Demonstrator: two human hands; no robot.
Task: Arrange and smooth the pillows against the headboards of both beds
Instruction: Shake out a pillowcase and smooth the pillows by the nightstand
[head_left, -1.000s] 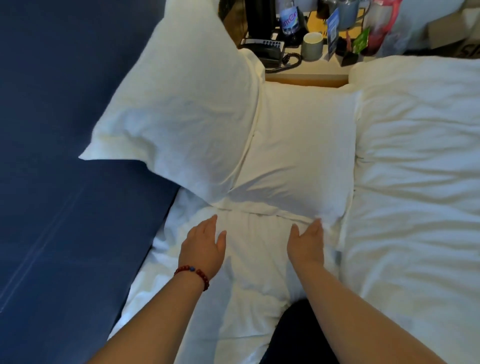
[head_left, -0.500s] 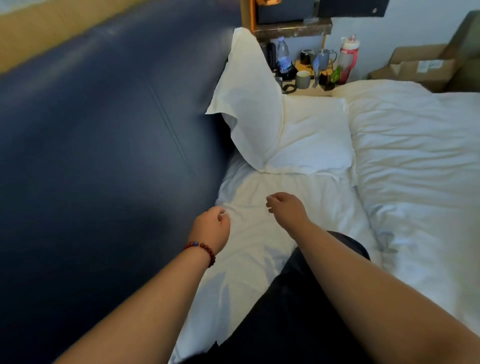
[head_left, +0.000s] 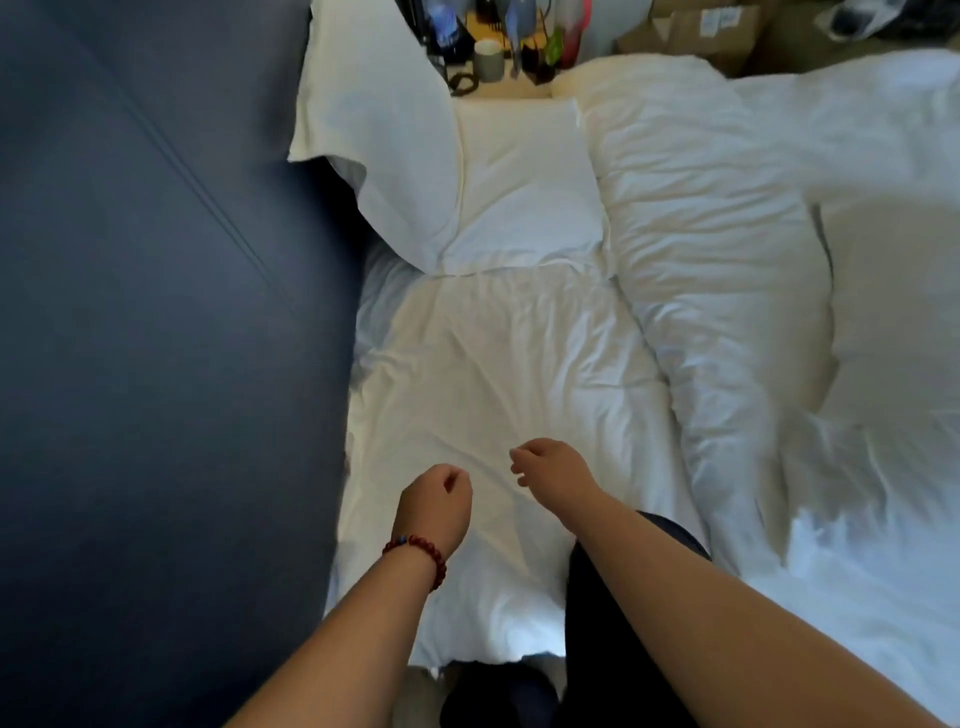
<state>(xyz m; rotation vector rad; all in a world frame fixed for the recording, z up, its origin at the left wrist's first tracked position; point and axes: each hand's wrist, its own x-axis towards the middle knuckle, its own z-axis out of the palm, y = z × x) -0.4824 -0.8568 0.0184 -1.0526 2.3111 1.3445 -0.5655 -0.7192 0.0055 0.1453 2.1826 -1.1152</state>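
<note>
One white pillow (head_left: 379, 150) leans upright against the dark blue headboard (head_left: 156, 312). A second white pillow (head_left: 524, 192) lies flat beside it on the bed, touching it along one edge. My left hand (head_left: 436, 506), with a red bead bracelet at the wrist, hovers over the wrinkled white sheet (head_left: 498, 374) with its fingers curled into a fist and nothing in it. My right hand (head_left: 553, 470) hangs just to its right, fingers loosely curled, also holding nothing. Both hands are well short of the pillows.
A rumpled white duvet (head_left: 727, 260) covers the bed to the right. A nightstand (head_left: 498, 91) beyond the pillows carries a mug (head_left: 488, 60), bottles and small items. Cardboard boxes (head_left: 696, 26) sit at the far right. My dark-clothed leg (head_left: 623, 623) rests on the mattress.
Both hands have drawn back from the flat pillow's near edge and curled up. The view has pulled away from the pillows, which stay in place.
</note>
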